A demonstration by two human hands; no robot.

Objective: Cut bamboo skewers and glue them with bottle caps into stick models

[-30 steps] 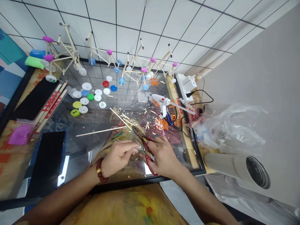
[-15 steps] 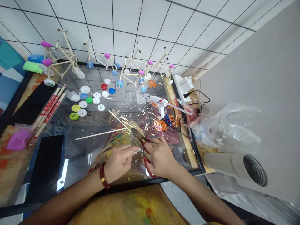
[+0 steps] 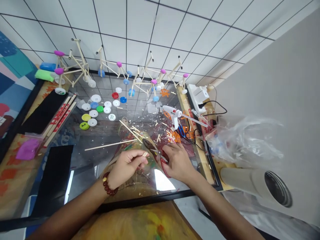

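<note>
Between the thumb and fingers of my left hand (image 3: 128,165) is a short piece of wooden stick (image 3: 145,154), its pale end poking out. My right hand (image 3: 178,163) is closed around red-handled scissors (image 3: 162,156); their blades point left toward the stick piece, apart from it. Just beyond the blades lie dark-jawed pliers (image 3: 148,144) on the glass tabletop, partly hidden by the scissors and my right hand. Longer thin wooden sticks (image 3: 110,145) and cut bits (image 3: 158,137) are strewn ahead of my hands.
A white glue gun (image 3: 172,115) with its cord lies at the right, near a power strip (image 3: 197,95). Coloured bottle caps (image 3: 100,109) spread at the left. Stick frames with cap wheels (image 3: 143,78) line the back edge. Plastic bags (image 3: 245,140) fill the right.
My hands have moved apart. The scissor blades have come away from the stick piece in my left hand and now show open. The camera view has shifted slightly.
</note>
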